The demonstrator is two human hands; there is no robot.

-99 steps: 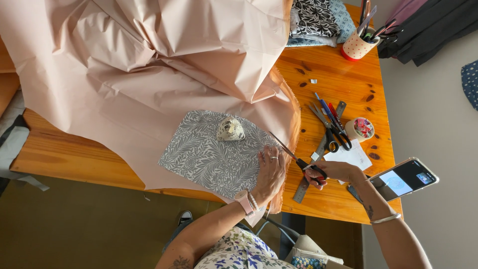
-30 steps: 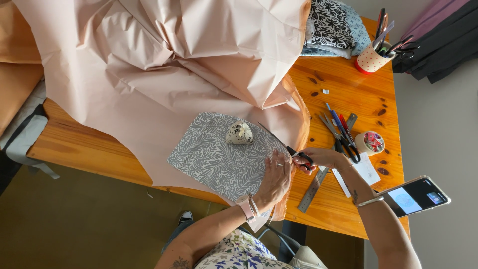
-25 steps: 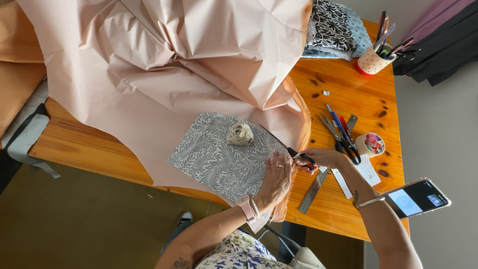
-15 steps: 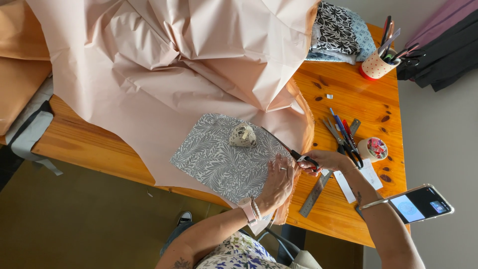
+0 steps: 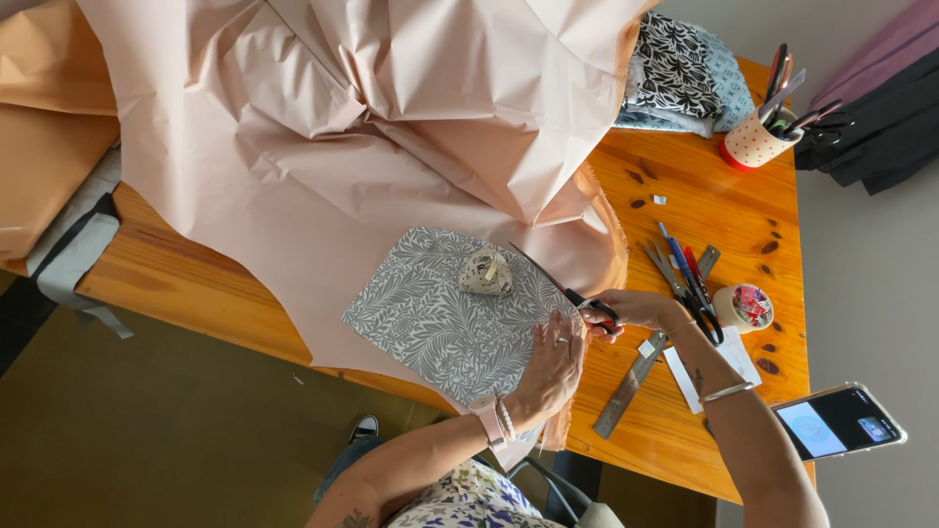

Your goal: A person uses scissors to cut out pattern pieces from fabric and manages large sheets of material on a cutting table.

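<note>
A grey leaf-patterned fabric piece (image 5: 440,313) lies flat on a large sheet of pale pink fabric (image 5: 372,127) that covers most of the wooden table (image 5: 704,205). A small patterned weight (image 5: 486,273) sits on the grey piece. My left hand (image 5: 551,367) presses flat on the grey piece's near edge. My right hand (image 5: 631,310) grips black-handled scissors (image 5: 567,291), whose blades point along the grey piece's edge into the pink fabric.
A metal ruler (image 5: 641,372), white paper slips (image 5: 714,362), pens and tools (image 5: 685,279) and a small pin tub (image 5: 743,306) lie right of my hands. A phone (image 5: 839,420) sits at the table corner. A dotted cup of pens (image 5: 758,137) and folded printed fabrics (image 5: 675,68) stand farther off.
The scissors have advanced along the grey piece's edge over the last seconds. My left hand stays pressed on the fabric. The view has shifted slightly.
</note>
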